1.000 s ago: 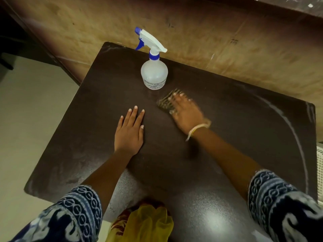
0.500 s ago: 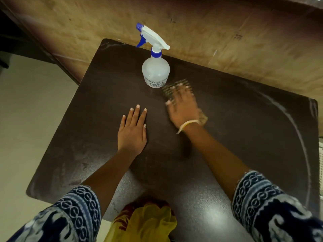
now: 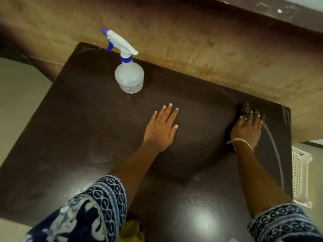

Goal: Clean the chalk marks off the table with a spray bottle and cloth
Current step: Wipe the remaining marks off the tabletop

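A dark brown table fills the view. My left hand rests flat on its middle with straight fingers. My right hand presses a dark patterned cloth onto the table near the far right corner; only the cloth's far edge shows past my fingers. A curved white chalk line runs down the right side of the table from just beside that hand. A clear spray bottle with a white and blue trigger head stands upright at the far left, untouched.
A worn tan wall runs along the table's far edge. A white perforated plastic basket sits on the floor off the table's right edge. Pale floor lies to the left. Yellow clothing shows below the near edge.
My right hand has slid the cloth from beside the spray bottle across to the far right corner. My left hand stays flat on the table. The view has shifted right.
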Tool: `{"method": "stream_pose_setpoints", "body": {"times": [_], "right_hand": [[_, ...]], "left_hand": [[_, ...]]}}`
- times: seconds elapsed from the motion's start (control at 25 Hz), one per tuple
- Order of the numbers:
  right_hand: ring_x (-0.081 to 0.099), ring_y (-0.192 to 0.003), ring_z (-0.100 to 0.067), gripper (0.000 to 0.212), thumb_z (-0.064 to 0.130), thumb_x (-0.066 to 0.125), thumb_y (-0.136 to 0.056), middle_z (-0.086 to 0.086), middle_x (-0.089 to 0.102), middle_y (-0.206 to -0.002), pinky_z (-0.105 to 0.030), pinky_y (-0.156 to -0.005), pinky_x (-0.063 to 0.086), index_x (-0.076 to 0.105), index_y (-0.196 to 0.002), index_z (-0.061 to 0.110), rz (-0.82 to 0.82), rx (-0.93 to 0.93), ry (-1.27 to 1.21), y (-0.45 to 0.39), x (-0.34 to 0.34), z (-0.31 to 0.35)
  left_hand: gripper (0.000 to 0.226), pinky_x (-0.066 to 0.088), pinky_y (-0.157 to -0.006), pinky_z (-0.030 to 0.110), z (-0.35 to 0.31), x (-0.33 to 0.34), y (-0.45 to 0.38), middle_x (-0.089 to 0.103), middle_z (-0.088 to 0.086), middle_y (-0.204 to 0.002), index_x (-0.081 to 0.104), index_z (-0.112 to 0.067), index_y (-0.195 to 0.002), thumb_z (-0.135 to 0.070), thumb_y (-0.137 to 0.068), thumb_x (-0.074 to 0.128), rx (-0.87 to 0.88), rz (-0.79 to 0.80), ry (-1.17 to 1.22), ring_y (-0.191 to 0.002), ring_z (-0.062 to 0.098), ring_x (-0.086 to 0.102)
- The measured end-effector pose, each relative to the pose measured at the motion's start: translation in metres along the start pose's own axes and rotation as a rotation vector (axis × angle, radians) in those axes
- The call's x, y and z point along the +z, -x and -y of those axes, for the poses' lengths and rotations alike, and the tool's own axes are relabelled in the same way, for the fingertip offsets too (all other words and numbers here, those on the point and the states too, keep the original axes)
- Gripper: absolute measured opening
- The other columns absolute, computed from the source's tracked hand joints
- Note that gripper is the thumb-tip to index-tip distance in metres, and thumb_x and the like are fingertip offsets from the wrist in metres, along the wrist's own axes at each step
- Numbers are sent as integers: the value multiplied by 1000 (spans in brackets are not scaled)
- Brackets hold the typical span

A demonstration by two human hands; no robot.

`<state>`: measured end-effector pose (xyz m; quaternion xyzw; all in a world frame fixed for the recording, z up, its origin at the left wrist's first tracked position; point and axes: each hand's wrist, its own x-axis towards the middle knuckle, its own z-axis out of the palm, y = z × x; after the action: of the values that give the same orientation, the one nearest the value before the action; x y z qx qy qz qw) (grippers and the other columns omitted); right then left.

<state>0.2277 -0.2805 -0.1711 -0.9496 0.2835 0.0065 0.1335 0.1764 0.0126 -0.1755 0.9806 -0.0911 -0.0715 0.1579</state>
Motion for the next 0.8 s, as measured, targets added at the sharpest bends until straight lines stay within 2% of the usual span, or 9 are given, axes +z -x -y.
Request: {"method": "stream_pose_setpoints", "body": {"times": [0.08, 0.16, 0.24, 0.4, 0.48, 0.52, 0.64, 0.72, 0.8], "right_hand": [[7, -149, -27, 59, 42, 26, -101, -9, 11, -162, -43, -120, 10, 18, -153, 16, -5, 167, -31, -1, -1, -3], [6, -149, -30, 62, 43, 25, -101, -12, 9, -161, -44, -120, 7, 15, -154, 13, 0, 198, -15, -4, 8, 34], [6, -149, -29, 64, 45, 21, -100, -13, 10, -161, -45, -121, 5, 15, -153, 10, 43, -19, 22, -5, 26, 91], [9, -149, -28, 60, 44, 26, -99, -7, 14, -161, -43, -121, 11, 21, -153, 17, 248, -750, 103, 21, 55, 186], [13, -148, -24, 56, 42, 30, -100, -3, 17, -161, -43, -118, 17, 25, -152, 22, 295, -860, 64, 11, 44, 179], [16, -148, -24, 56, 40, 31, -100, -3, 19, -160, -44, -117, 19, 26, -151, 21, 252, -796, 60, -3, 40, 160], [16, -147, -27, 58, 41, 30, -100, -6, 18, -161, -45, -117, 19, 25, -152, 17, 100, -373, 64, -56, 12, 61], [11, -149, -28, 59, 42, 27, -101, -7, 13, -162, -46, -119, 14, 19, -153, 17, 67, -98, 32, -74, -10, -8], [6, -149, -28, 61, 44, 25, -101, -8, 8, -162, -45, -120, 9, 15, -154, 17, 51, 137, -18, -78, -20, -35]], "left_hand": [[62, 8, -122, 44, -24, 12, -6, 3, 2, -164, 4, -22, -156, -45, -101, 22, 2, 36, -16, -151, 20, 2], [64, 6, -122, 44, -30, 21, -5, 1, 2, -164, 4, -20, -155, -46, -100, 21, -26, 34, -55, -151, 20, 0], [65, 7, -122, 44, -28, 24, -4, 4, 2, -163, 7, -19, -155, -46, -99, 23, -35, -4, -81, -151, 20, 3], [61, 11, -121, 44, -29, 26, -5, 19, 3, -161, 25, -17, -152, -45, -98, 26, -29, -29, -112, -150, 19, 9], [62, 11, -121, 43, -29, 25, -5, 16, 1, -162, 19, -19, -154, -44, -98, 26, -38, -40, -107, -150, 18, 9], [63, 11, -121, 42, -28, 25, -5, 13, 0, -163, 15, -20, -155, -44, -98, 26, -41, -49, -108, -150, 18, 8], [63, 10, -122, 42, -31, 24, -4, 9, -1, -163, 9, -21, -155, -43, -99, 25, -44, -47, -92, -150, 17, 5], [62, 10, -122, 42, -31, 22, -4, 7, -1, -163, 8, -21, -155, -43, -99, 23, -50, -30, -86, -151, 17, 3], [62, 10, -122, 43, -34, 20, -5, 7, -1, -163, 8, -21, -155, -43, -100, 23, -58, -24, -84, -151, 17, 3]]}}
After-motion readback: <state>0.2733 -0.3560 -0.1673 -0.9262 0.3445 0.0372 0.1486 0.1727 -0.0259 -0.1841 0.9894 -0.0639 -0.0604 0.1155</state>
